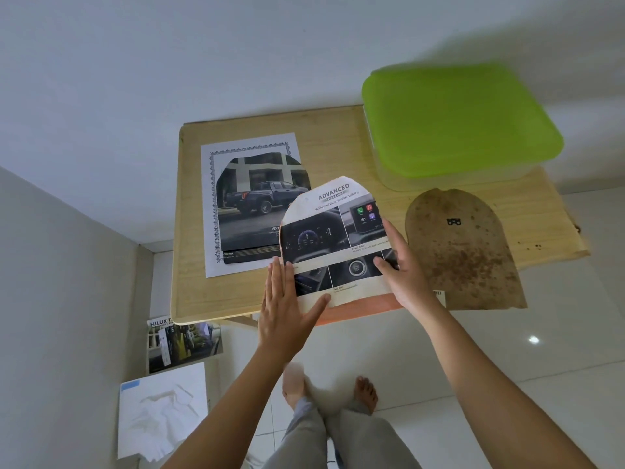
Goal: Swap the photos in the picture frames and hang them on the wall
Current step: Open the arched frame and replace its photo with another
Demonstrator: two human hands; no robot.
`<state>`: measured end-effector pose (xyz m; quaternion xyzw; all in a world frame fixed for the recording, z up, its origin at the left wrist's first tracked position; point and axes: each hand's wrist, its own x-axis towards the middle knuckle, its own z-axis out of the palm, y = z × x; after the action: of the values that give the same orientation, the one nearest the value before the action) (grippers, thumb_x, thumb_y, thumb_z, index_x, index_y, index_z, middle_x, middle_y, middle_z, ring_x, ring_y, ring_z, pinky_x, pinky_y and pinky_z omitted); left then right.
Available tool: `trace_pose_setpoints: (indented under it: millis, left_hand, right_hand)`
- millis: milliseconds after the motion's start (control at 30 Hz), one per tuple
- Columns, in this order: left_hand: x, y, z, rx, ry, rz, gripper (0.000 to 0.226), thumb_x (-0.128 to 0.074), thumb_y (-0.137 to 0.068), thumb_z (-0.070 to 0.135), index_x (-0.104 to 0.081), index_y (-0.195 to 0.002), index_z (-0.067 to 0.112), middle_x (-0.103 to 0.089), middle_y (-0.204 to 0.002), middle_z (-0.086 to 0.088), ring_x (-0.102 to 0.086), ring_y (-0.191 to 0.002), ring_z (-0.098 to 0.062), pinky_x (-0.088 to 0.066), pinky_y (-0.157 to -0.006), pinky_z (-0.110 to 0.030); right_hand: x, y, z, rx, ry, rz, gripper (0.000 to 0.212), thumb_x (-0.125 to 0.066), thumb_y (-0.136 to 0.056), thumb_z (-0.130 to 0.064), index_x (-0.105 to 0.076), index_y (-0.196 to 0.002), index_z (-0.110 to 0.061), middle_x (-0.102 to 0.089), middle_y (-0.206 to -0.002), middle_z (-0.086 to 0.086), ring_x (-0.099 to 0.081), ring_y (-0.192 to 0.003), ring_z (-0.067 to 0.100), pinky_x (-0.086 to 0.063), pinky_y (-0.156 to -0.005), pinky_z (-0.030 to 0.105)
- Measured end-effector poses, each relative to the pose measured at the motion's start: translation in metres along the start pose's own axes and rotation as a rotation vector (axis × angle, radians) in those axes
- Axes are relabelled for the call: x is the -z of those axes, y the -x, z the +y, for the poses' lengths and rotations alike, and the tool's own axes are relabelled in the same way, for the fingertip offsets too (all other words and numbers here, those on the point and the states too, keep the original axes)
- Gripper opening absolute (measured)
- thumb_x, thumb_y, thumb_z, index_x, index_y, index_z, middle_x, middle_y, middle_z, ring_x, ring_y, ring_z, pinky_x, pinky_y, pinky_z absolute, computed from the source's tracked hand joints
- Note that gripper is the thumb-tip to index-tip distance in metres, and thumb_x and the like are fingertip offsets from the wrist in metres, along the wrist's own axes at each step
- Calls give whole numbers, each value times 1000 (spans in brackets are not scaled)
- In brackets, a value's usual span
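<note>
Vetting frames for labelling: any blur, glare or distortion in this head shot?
Head view: the green lid is smeared, likely motion blur; one foot is also blurred; there is a small glare spot on the floor tile; the wide-angle lens bows the table edges; the cut-out photo is sharp, with "ADVANCED" readable; the light is soft and shadows are faint.

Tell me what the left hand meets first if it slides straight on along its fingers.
Probably the truck photo on its bordered sheet, just beyond the fingertips of the left hand; depth is unclear.
</note>
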<state>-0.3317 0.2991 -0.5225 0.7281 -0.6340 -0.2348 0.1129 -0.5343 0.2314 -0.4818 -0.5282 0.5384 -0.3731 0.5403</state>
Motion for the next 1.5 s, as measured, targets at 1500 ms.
trace_pose_setpoints:
  millis: [1500]
  left_hand:
    - [-159,-58,383,-129,-51,-142,72,-42,-92,47,-8,-148,16,-32,-123,-2,-37,-113,-14,-33,-102,-27]
  right_hand:
    - [415,-6,70,-240,405,325,43,-56,-87,-5,-50,-127,-19,-44,-110,8,-50,-85,4,-43,-69,8]
